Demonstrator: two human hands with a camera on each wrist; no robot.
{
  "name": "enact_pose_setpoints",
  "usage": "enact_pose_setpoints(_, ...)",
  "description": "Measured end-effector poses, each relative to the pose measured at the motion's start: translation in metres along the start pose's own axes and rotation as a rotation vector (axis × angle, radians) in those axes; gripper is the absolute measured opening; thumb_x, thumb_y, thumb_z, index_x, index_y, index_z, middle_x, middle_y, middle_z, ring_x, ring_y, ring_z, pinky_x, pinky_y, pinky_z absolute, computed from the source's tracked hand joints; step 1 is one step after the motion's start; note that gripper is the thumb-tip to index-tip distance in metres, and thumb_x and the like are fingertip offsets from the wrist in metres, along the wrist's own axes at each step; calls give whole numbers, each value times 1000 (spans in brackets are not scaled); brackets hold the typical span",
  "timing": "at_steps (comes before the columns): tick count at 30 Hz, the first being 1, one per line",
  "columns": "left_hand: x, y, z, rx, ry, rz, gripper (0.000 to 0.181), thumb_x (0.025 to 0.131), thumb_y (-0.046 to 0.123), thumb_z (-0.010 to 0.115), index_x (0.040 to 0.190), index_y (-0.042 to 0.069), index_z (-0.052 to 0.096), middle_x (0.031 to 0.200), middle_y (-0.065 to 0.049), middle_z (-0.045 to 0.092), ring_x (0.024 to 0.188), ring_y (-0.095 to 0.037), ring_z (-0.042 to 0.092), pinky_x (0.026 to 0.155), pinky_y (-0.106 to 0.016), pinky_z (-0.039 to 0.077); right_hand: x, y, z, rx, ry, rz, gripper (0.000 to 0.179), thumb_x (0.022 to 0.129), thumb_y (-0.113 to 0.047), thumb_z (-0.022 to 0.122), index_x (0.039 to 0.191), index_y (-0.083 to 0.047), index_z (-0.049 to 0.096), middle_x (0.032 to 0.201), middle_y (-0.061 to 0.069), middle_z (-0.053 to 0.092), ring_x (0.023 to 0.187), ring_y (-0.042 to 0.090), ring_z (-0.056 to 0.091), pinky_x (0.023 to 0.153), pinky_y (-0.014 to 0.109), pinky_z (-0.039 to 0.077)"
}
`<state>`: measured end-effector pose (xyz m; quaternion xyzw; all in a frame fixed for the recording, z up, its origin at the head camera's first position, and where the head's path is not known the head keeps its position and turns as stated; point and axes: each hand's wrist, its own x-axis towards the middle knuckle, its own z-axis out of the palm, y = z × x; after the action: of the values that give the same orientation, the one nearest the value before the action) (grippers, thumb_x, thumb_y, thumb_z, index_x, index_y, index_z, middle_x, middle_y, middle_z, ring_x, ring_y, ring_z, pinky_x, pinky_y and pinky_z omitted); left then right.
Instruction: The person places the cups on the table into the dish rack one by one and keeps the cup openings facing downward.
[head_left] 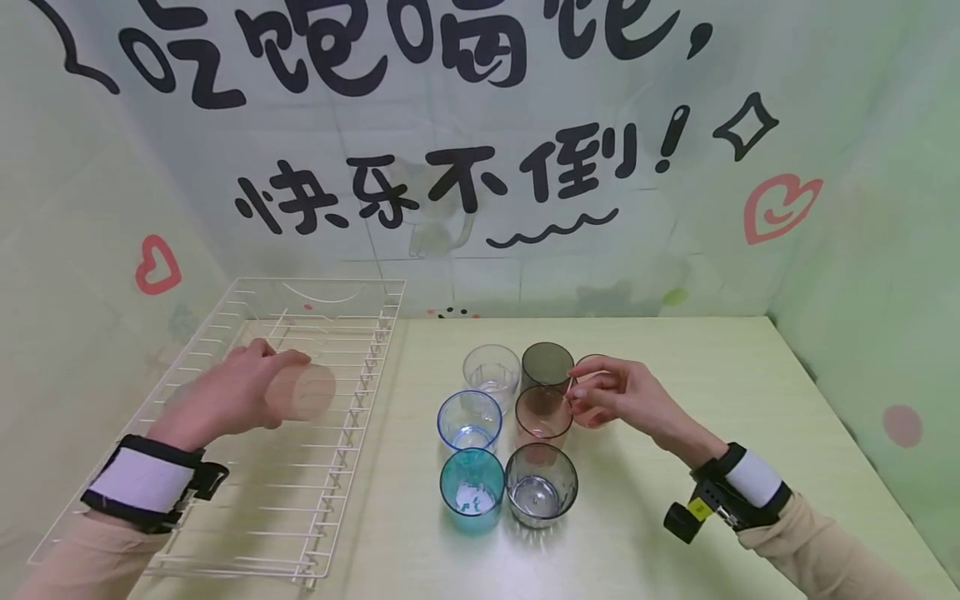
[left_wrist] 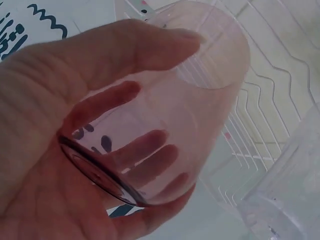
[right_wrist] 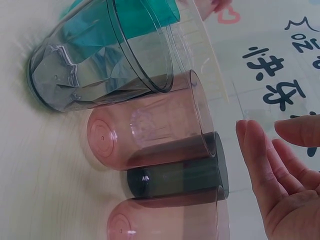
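My left hand (head_left: 240,387) grips a see-through pink cup (head_left: 303,392), tilted, over the white wire rack (head_left: 352,408). In the left wrist view the thumb lies along the near side of the cup (left_wrist: 200,115), and the other fingers show through it from behind. My right hand (head_left: 618,396) is at the right side of a group of cups, above a pink cup (head_left: 592,417) that it partly covers. The right wrist view shows this hand (right_wrist: 280,185) with thumb and fingers apart, nothing between them, beside the cup rims.
Around the right hand stand a brown-pink cup (head_left: 543,417), a dark green-grey cup (head_left: 547,364), a clear cup (head_left: 491,371), a blue-rimmed cup (head_left: 470,421), a teal cup (head_left: 472,487) and a grey cup (head_left: 542,487). A clear cup (left_wrist: 285,200) is near the rack wires.
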<state>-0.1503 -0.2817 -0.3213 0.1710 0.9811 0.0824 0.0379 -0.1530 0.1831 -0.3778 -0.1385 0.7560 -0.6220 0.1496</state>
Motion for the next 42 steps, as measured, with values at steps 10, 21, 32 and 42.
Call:
enact_pose_setpoints(10, 2, 5, 15, 41, -111, -14, 67, 52, 2, 84, 115, 6, 60, 93, -18, 49, 81, -34, 48, 53, -40, 45, -2, 2, 0, -3, 3, -3, 37, 91, -6, 61, 121, 11, 49, 99, 27, 63, 84, 26, 66, 71, 45, 51)
enact_pose_setpoints(21, 4, 12, 22, 80, -129, 20, 65, 51, 1, 84, 111, 7, 61, 92, -16, 49, 82, -33, 48, 56, -42, 45, -3, 1, 1, -9, -4, -16, 38, 90, -5, 62, 121, 13, 49, 97, 25, 64, 82, 24, 66, 69, 42, 52)
enact_pose_setpoints(32, 10, 27, 25, 149, -150, 45, 66, 48, -4, 83, 109, 10, 63, 91, -16, 49, 82, -33, 49, 58, -47, 45, -4, 5, 1, -4, -19, -19, 38, 91, -3, 60, 123, 14, 48, 99, 30, 62, 80, 23, 66, 69, 42, 52)
enact_pose_setpoints(42, 15, 35, 28, 176, -170, 52, 64, 50, -6, 80, 110, 11, 62, 91, -13, 50, 83, -31, 50, 62, -47, 43, -2, 8, 3, 0, -19, -18, 36, 90, -2, 60, 121, 14, 49, 98, 28, 63, 79, 22, 66, 69, 43, 52)
